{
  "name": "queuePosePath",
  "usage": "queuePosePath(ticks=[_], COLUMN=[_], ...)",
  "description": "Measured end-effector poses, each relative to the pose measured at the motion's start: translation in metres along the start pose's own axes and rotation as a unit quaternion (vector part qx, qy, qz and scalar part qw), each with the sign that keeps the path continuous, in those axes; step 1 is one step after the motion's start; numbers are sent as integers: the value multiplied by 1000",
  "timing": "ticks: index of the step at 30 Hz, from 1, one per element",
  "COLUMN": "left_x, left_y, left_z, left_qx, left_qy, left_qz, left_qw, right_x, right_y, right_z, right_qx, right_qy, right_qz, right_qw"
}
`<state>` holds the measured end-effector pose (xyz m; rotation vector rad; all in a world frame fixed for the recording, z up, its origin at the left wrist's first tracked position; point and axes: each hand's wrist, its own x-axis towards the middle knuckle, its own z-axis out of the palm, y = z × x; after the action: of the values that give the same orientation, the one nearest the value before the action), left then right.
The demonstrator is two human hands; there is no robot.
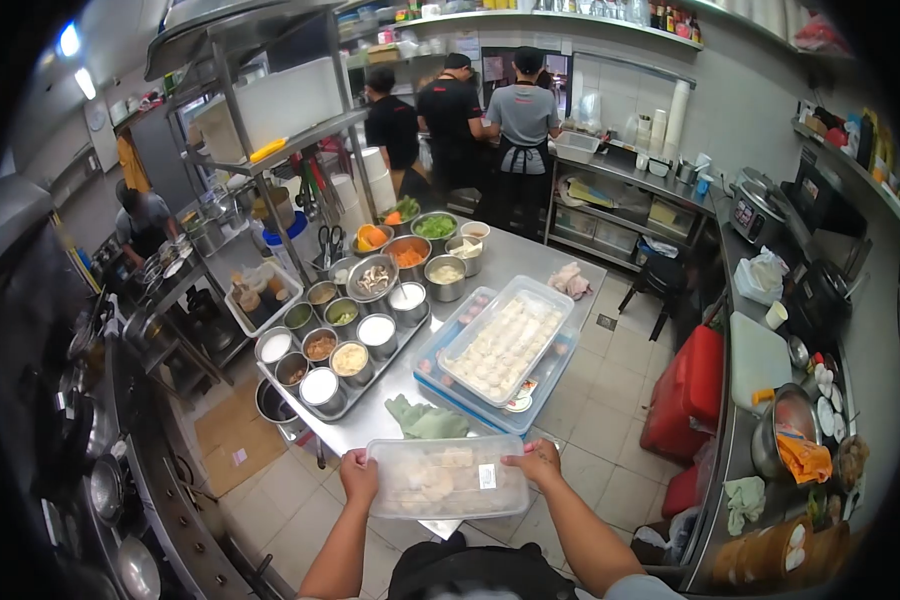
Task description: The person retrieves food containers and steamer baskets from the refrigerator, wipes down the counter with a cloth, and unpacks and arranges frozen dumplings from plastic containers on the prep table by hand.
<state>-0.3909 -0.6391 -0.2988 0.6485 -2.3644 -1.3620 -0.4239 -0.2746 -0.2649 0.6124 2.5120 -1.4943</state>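
Tiled floor (598,408), grey wall (735,95); ceiling lights (69,40)

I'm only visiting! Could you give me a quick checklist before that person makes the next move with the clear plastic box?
1. Bare left hand gripping the clear rectangular plastic box at its left end: ok.
2. Bare right hand gripping its right end: ok.
3. Small white rectangular label facing up: ok.
4. Label's print readable: cannot tell, too small.
5. Crumpled green cloth put away: not ok, it lies loose on the silvery metal table just beyond the box.
6. Box closed tightly all round: cannot tell.
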Motion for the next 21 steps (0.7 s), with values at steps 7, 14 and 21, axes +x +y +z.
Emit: queuePosePath(ticks=[7, 14, 21], left_x=[-60, -68, -66], left_y=[91, 89, 91], left_z=[10, 21, 27], left_qx=[248, 376, 396], left_qy=[-25, -90, -119], left_qz=[47, 127, 149], left_qw=[967, 913, 898], right_x=[8, 4, 6], right_y=[2, -7, -11], right_z=[-1, 1, 3], right_qx=[1, -31, -49], right_qy=[-42, -36, -34], right_qz=[58, 60, 32], right_qw=[997, 997, 998])
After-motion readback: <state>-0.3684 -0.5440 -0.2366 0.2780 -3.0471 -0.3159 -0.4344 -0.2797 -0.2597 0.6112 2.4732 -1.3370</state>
